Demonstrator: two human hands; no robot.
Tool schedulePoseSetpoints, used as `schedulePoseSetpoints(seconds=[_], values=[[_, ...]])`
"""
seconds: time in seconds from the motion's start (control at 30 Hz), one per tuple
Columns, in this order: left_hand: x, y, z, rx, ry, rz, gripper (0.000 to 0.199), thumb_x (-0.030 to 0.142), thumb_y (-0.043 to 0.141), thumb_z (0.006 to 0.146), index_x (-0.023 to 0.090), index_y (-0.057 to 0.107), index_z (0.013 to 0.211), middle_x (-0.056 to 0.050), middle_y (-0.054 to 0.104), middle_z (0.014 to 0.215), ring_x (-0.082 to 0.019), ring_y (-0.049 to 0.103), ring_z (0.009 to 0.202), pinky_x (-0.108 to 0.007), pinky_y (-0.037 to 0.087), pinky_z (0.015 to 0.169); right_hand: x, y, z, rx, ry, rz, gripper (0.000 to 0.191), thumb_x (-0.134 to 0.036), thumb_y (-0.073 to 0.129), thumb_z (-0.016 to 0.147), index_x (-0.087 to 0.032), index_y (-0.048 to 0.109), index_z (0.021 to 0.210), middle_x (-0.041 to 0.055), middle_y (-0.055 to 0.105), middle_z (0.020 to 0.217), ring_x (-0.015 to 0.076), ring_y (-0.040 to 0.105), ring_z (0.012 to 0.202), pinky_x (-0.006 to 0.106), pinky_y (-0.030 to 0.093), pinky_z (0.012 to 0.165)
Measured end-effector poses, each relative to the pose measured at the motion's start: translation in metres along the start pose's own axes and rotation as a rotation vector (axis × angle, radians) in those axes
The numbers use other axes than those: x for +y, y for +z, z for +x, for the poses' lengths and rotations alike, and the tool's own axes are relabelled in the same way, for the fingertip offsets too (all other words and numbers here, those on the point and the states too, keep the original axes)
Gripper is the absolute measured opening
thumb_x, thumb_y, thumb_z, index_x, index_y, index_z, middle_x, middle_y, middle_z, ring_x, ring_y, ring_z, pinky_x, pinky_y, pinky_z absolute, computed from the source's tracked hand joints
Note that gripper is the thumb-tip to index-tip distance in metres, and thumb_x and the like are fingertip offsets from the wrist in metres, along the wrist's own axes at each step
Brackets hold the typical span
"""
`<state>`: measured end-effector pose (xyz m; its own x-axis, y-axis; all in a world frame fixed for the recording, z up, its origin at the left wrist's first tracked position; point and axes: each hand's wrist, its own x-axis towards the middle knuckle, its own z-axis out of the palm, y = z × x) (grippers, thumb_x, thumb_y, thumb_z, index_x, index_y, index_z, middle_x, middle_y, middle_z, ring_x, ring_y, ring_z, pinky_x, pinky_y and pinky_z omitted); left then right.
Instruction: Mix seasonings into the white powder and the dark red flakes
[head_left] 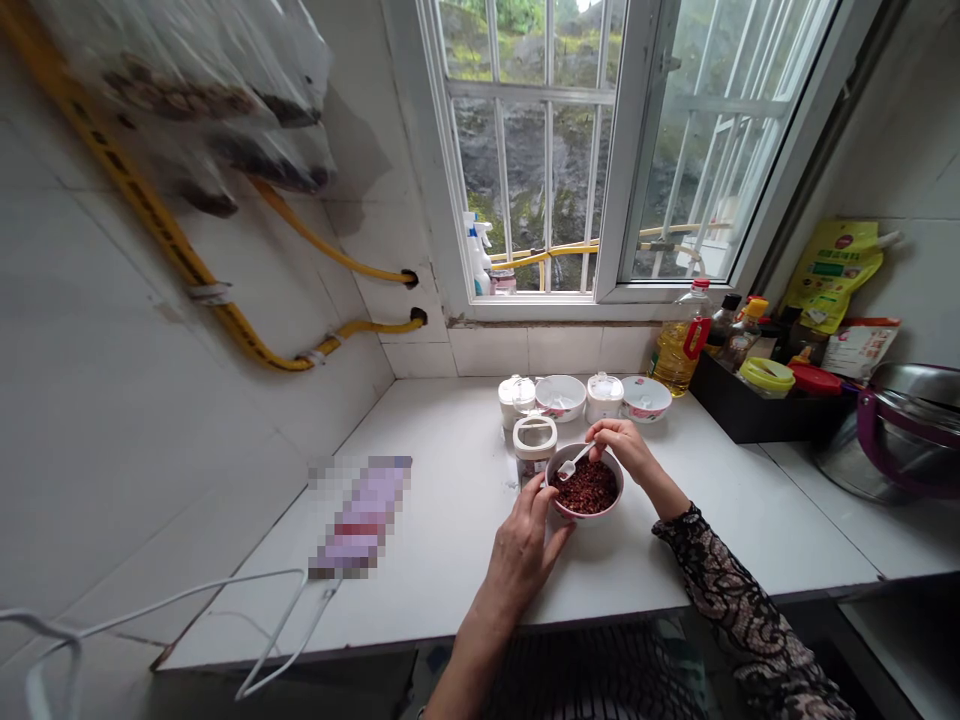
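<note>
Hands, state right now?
Left hand: closed, holding the bowl.
Right hand: closed, pinching the spoon.

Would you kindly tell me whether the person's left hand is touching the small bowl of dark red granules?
Touching. The head view shows the left hand gripping the outer side of the small bowl, its fingers against the rim with no gap.

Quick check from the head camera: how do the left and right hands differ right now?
The left hand grasps the side of the small bowl, while the right hand pinches a white plastic spoon in it. The left forearm looks bare; the right wears a black lace sleeve. Both hands are at that same bowl of dark red flakes.
</note>
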<state>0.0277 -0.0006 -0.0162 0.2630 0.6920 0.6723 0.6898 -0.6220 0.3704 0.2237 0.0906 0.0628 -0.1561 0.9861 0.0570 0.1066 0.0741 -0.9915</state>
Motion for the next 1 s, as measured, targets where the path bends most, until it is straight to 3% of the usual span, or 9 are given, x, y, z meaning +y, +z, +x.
schedulePoseSetpoints(seconds=[0.17, 0.27, 0.4, 0.5, 0.57, 0.67, 0.8, 0.9, 1.0], values=[[0.001, 0.000, 0.001, 0.009, 0.002, -0.003, 0.044, 0.015, 0.063, 0.083, 0.023, 0.044, 0.122, -0.014, 0.054, 0.133, -0.027, 0.061, 0.119, -0.038, 0.059, 0.085, -0.001, -0.001, 0.003, 0.067, -0.034, 0.048, 0.015, -0.025, 0.052, 0.061, -0.018, 0.064, 0.065, 0.0002, 0.064, 0.050, 0.0157, 0.059, 0.051, 0.029, 0.050, 0.063], [0.001, 0.000, 0.001, 0.009, 0.002, -0.008, 0.044, 0.016, 0.062, 0.083, 0.023, 0.044, 0.122, -0.014, 0.054, 0.133, -0.027, 0.061, 0.119, -0.038, 0.059, 0.086, -0.002, 0.005, 0.004, 0.167, -0.147, 0.041, 0.014, -0.028, 0.052, 0.069, -0.019, 0.063, 0.072, 0.0005, 0.066, 0.054, 0.0175, 0.062, 0.056, 0.032, 0.051, 0.068], [0.000, 0.001, 0.000, 0.008, 0.001, -0.003, 0.044, 0.016, 0.062, 0.083, 0.024, 0.044, 0.123, -0.013, 0.054, 0.134, -0.027, 0.061, 0.119, -0.038, 0.059, 0.086, -0.006, 0.024, 0.000, 0.296, -0.487, -0.197, 0.018, -0.030, 0.048, 0.088, -0.020, 0.062, 0.089, 0.0048, 0.073, 0.074, 0.0214, 0.067, 0.075, 0.037, 0.050, 0.080], [0.000, 0.001, 0.000, 0.007, 0.008, 0.002, 0.043, 0.017, 0.062, 0.084, 0.023, 0.043, 0.123, -0.014, 0.053, 0.134, -0.027, 0.060, 0.120, -0.037, 0.059, 0.087, -0.009, 0.035, -0.004, 0.199, -0.779, -0.546, 0.018, -0.022, 0.045, 0.092, -0.022, 0.063, 0.089, 0.0055, 0.074, 0.081, 0.0215, 0.066, 0.080, 0.043, 0.042, 0.095], [-0.001, 0.001, 0.000, 0.007, 0.009, 0.008, 0.042, 0.018, 0.062, 0.085, 0.022, 0.043, 0.122, -0.015, 0.053, 0.134, -0.028, 0.060, 0.120, -0.038, 0.059, 0.086, -0.010, 0.036, -0.007, 0.117, -0.878, -0.678, 0.021, -0.017, 0.043, 0.092, -0.022, 0.063, 0.087, 0.0044, 0.074, 0.081, 0.0201, 0.065, 0.076, 0.045, 0.037, 0.101], [-0.001, 0.002, -0.001, 0.001, 0.003, 0.014, 0.042, 0.019, 0.061, 0.086, 0.023, 0.043, 0.122, -0.015, 0.053, 0.133, -0.028, 0.060, 0.119, -0.038, 0.060, 0.086, -0.013, 0.025, -0.009, 0.192, -0.828, -0.651, 0.021, -0.017, 0.044, 0.092, -0.022, 0.063, 0.088, 0.0033, 0.074, 0.078, 0.0209, 0.065, 0.078, 0.043, 0.037, 0.101], [0.000, 0.001, 0.000, -0.006, -0.001, 0.015, 0.042, 0.018, 0.062, 0.085, 0.023, 0.043, 0.123, -0.014, 0.053, 0.134, -0.028, 0.060, 0.119, -0.039, 0.060, 0.087, -0.011, 0.003, -0.011, 0.304, -0.604, -0.593, 0.019, -0.018, 0.046, 0.084, -0.023, 0.064, 0.079, 0.0031, 0.068, 0.063, 0.0263, 0.062, 0.090, 0.039, 0.043, 0.090], [0.000, 0.000, -0.001, -0.004, 0.000, 0.011, 0.042, 0.018, 0.062, 0.085, 0.022, 0.043, 0.122, -0.015, 0.054, 0.133, -0.028, 0.060, 0.119, -0.038, 0.060, 0.086, -0.005, 0.000, -0.010, 0.254, -0.504, -0.643, 0.018, -0.016, 0.048, 0.078, -0.024, 0.063, 0.070, 0.0031, 0.067, 0.063, 0.0258, 0.060, 0.089, 0.038, 0.042, 0.091], [0.000, 0.000, -0.001, -0.009, -0.001, 0.016, 0.041, 0.018, 0.062, 0.085, 0.022, 0.044, 0.122, -0.015, 0.054, 0.134, -0.028, 0.060, 0.119, -0.038, 0.059, 0.086, 0.001, 0.009, -0.008, 0.143, -0.463, -0.710, 0.018, -0.014, 0.049, 0.076, -0.023, 0.063, 0.069, 0.0015, 0.069, 0.068, 0.0213, 0.061, 0.079, 0.039, 0.037, 0.099]])
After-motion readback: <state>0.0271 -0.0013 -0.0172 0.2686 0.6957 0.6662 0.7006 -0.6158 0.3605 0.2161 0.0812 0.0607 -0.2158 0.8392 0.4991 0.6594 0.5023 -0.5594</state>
